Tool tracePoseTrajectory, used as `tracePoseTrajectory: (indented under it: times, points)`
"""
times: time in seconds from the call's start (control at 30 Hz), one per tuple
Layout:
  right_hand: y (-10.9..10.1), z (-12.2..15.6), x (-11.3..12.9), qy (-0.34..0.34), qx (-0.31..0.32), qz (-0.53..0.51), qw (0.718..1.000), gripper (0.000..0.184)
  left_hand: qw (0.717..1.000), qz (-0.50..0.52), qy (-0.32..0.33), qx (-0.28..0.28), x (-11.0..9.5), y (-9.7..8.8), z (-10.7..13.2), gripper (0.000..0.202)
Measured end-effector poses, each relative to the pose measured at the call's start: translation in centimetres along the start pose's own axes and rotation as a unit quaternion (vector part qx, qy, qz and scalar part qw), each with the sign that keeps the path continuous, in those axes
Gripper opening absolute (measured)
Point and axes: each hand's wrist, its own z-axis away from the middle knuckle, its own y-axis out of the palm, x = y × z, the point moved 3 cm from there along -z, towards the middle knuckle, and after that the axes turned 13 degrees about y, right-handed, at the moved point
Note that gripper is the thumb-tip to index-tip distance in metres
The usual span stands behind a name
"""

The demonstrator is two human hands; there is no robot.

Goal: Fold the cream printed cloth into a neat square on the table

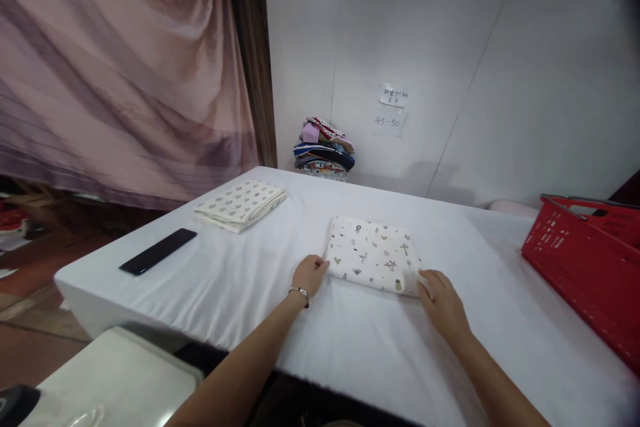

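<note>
A folded white cloth with small printed plants and animals lies flat on the white-covered table in front of me. My left hand, with a bracelet at the wrist, touches the cloth's near left corner with curled fingers. My right hand rests at the near right corner, its fingertips on the cloth's edge. Neither hand lifts the cloth.
A second folded patterned cloth lies at the far left of the table, with a black phone nearer me. A red plastic basket stands at the right. A pile of folded fabrics sits against the wall.
</note>
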Motion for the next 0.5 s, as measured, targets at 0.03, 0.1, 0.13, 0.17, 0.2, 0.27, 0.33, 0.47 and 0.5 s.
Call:
tracePoseTrajectory:
  times: [0.03, 0.1, 0.13, 0.17, 0.2, 0.27, 0.33, 0.47, 0.5]
  points:
    - [0.2, -0.2, 1.3, -0.033, 0.004, 0.000, 0.999, 0.037, 1.000, 0.005, 0.001, -0.014, -0.2, -0.1, -0.2, 0.018]
    - [1.2, -1.0, 3.7, -0.063, 0.028, 0.012, 0.998, 0.039, 0.999, 0.007, 0.008, -0.037, -0.7, -0.1, -1.0, 0.018]
    - [1.7, -1.6, 4.7, -0.071, 0.040, 0.021, 0.996, 0.041, 0.999, 0.004, 0.013, -0.043, -1.1, -0.1, -1.5, 0.018]
    - [2.3, -2.3, 5.6, -0.072, 0.050, 0.035, 0.995, 0.043, 0.999, 0.000, 0.016, -0.045, -1.5, -0.1, -2.0, 0.018]
    - [3.0, -3.0, 6.2, -0.068, 0.063, 0.051, 0.994, 0.045, 0.999, -0.004, 0.015, -0.043, -1.9, 0.1, -2.6, 0.018]
    - [4.2, -4.6, 7.0, -0.049, 0.091, 0.092, 0.990, 0.050, 1.000, -0.012, 0.000, -0.028, -2.5, 0.5, -3.4, 0.020]
    - [5.3, -6.0, 7.1, -0.028, 0.111, 0.135, 0.984, 0.054, 0.999, -0.022, -0.026, -0.009, -2.7, 1.1, -3.9, 0.023]
    - [7.1, -7.6, 5.8, 0.007, 0.149, 0.195, 0.969, 0.058, 0.998, -0.034, -0.058, -0.007, -2.1, 2.0, -3.8, 0.024]
    - [7.5, -7.7, 5.4, 0.012, 0.159, 0.200, 0.967, 0.058, 0.998, -0.032, -0.059, -0.010, -2.0, 2.1, -3.8, 0.024]
